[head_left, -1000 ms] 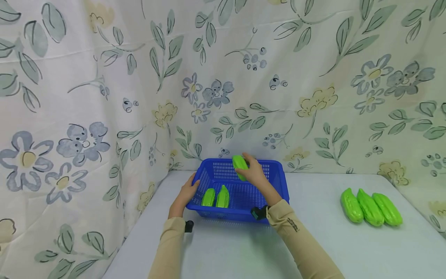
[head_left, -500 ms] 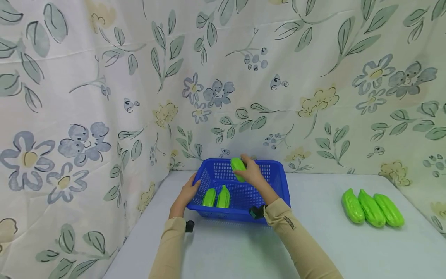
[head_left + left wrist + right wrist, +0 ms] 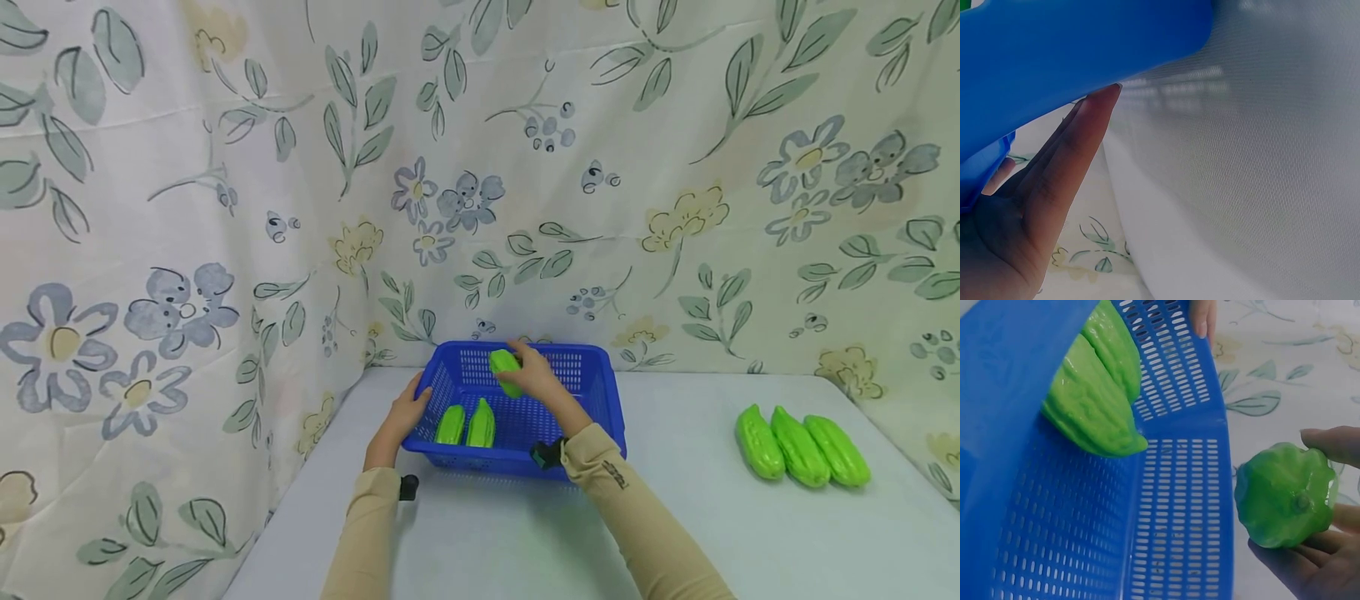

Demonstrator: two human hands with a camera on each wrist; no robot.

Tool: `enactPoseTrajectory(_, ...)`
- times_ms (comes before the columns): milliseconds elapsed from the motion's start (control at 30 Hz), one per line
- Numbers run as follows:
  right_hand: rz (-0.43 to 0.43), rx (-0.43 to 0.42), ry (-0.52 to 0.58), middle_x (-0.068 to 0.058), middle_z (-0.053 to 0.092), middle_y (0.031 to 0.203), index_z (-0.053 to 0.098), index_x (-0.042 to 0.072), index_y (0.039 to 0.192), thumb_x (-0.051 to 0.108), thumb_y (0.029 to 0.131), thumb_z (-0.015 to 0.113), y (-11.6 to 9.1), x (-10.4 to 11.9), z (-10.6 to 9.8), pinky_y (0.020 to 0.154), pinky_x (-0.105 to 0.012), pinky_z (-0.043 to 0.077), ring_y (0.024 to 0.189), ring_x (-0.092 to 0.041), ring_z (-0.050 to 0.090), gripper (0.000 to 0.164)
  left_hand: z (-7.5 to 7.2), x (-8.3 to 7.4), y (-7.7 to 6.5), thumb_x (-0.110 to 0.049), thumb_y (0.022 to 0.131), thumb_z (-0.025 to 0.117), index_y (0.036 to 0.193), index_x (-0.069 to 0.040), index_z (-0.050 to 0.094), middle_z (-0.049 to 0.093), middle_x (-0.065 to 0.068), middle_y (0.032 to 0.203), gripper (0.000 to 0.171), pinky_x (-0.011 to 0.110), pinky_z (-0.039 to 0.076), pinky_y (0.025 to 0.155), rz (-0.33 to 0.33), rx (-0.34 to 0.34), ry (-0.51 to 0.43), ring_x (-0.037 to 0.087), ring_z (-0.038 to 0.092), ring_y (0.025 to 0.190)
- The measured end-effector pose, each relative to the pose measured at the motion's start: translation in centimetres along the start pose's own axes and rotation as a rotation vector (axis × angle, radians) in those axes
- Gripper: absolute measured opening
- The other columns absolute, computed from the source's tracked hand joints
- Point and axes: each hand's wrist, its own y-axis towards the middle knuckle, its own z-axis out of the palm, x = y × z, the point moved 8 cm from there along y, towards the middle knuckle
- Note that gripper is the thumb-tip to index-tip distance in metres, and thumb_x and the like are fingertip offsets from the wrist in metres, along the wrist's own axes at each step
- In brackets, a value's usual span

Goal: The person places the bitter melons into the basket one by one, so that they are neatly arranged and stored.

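Observation:
A blue perforated plastic basket (image 3: 487, 457) stands on the white table. My left hand (image 3: 405, 412) grips its left side, thumb over the rim; the left wrist view shows the fingers (image 3: 1075, 156) reaching along under the rim. Between thumb and fingers, my right hand (image 3: 534, 379) holds a bright green bitter melon (image 3: 503, 367) over the far part of the basket. The right wrist view shows this melon (image 3: 1285, 495) end-on. Two more bitter melons, one (image 3: 450, 425) by the left wall and one (image 3: 481, 424) beside it, lie in the basket.
Three more bitter melons, a left one (image 3: 760, 442), a middle one (image 3: 800, 447) and a right one (image 3: 837, 450), lie side by side on the table (image 3: 675, 500) at the right. A floral curtain (image 3: 525, 167) hangs behind the table and along its left side.
My right hand has moved a little left and down with the bitter melon, lower over the basket. My left hand stays on the rim, and the other melons lie as before.

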Motion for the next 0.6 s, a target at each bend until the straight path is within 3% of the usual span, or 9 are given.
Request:
enactPoseTrajectory(333,0.019,0.075,-0.010,-0.030,0.048,0.143,0.037,-0.003,0.147,0.014,0.090,0.068,0.1,-0.6,1.1,0.095,-0.047,0.053,0.126,-0.042,0.053,0.067,0.1,0.3,0.1,-0.034,0.105,0.037,0.157,-0.014,0.018,0.028,0.024,0.158,0.059,0.066,0.028,0.112,-0.007,0.001,0.007,0.051,0.030,0.142)
enactPoseTrajectory(600,0.056,0.137,-0.055,-0.028,0.046,0.145,0.039,-0.003,0.146,0.016,0.089,0.070,0.0,-0.9,1.9,0.103,-0.050,0.048,0.131,-0.042,0.050,0.068,0.0,0.0,0.0,-0.034,0.105,0.037,0.157,-0.013,0.018,0.028,0.024,0.158,0.059,0.066,0.027,0.113,-0.001,-0.001,0.007,0.051,0.029,0.142)
